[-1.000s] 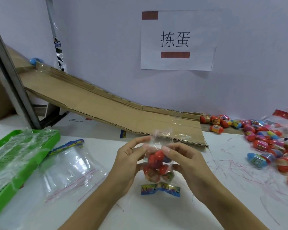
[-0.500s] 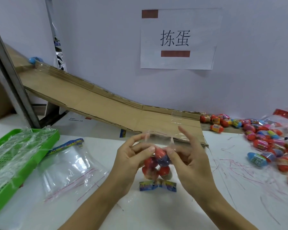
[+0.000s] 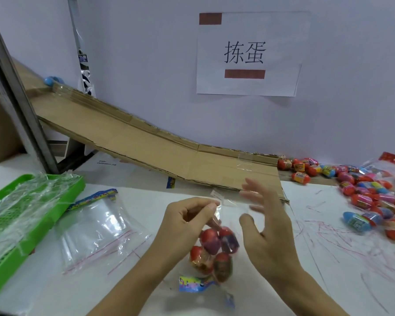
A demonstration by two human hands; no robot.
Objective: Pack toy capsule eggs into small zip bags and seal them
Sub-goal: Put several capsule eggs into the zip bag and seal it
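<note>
Right hand (image 3: 263, 226) motion-blurred, fingertips smeared; contact with zip bag (image 3: 214, 247) not clear. Bag's lower left part hidden behind left hand (image 3: 185, 226); egg count inside not readable. Print on bag's colourful header card (image 3: 193, 285) too blurred to read. Green tray (image 3: 14, 224) cut off by left edge, contents obscured by crinkled plastic film. Loose egg pile (image 3: 360, 192) ran off right edge; labels too small to read. Blue object (image 3: 50, 80) at ramp top partly hidden.
</note>
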